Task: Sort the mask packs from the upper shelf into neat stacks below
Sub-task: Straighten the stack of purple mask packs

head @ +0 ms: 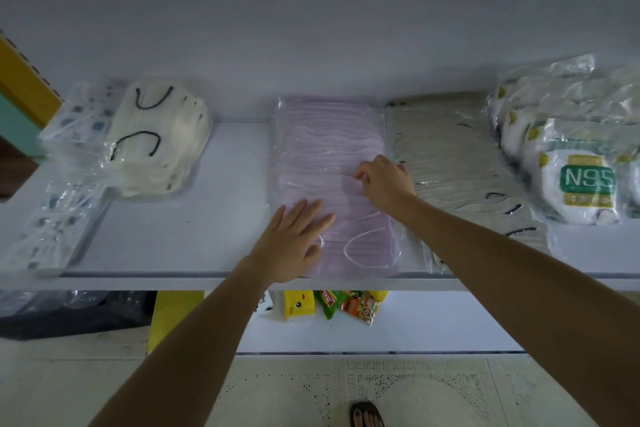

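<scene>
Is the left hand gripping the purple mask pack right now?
No, the left hand lies flat on the purple mask pack with its fingers straight, pressing rather than gripping.

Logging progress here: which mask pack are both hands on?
The purple pack, mid-shelf between the white pack and the grey pack. The left hand lies flat on it; the right hand pinches it.

Mask packs [332,149] abreast on shelf [228,204]
</scene>
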`<state>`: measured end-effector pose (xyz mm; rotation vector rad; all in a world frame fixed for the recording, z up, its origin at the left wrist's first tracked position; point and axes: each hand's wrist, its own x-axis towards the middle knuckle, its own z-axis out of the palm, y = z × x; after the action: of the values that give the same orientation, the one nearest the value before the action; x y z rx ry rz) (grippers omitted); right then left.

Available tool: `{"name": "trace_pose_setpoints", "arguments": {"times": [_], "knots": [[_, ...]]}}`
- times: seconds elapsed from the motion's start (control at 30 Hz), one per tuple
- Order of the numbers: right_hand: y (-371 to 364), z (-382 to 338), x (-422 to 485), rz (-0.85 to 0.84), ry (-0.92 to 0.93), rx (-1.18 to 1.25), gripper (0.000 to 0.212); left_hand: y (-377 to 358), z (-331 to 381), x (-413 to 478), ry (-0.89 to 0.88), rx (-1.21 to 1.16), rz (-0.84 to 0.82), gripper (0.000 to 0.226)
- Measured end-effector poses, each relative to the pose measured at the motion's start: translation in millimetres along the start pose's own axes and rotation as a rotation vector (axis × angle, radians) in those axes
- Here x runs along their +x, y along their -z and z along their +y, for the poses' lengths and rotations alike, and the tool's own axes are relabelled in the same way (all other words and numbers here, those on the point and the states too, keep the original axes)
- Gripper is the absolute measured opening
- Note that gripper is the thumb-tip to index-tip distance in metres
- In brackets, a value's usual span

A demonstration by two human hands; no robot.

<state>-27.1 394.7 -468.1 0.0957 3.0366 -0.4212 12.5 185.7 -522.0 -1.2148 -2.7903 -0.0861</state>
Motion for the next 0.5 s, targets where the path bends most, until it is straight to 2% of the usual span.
{"name": "trace_pose_setpoints", "arguments": {"times": [0.13, 0.27, 0.37, 0.5], "knots": [[1.8, -4.6, 10.3, -0.001, 0.061, -0.068, 0.034, -3.1, -2.7, 0.3, 0.013, 0.017, -0.011, 0.051], [1.7, -5.8, -6.8, 0.097, 0.126, -0.066, 0.041, -4.0, 2.0, -3.4, 0.074, -0.031, 0.011, 0.05], [-6.1, -2.3, -23.9, -0.01, 0.237, -0.132, 0.039, -3.0, 2.3, -8.9, 0.149, -0.046, 0.026, 0.053], [-8.7, -2.2, -21.8, -0.105, 0.153, -0.173, 0.042, -10.7, 3.6, -17.9, 0.137, -0.038, -0.035, 0.054]]}}
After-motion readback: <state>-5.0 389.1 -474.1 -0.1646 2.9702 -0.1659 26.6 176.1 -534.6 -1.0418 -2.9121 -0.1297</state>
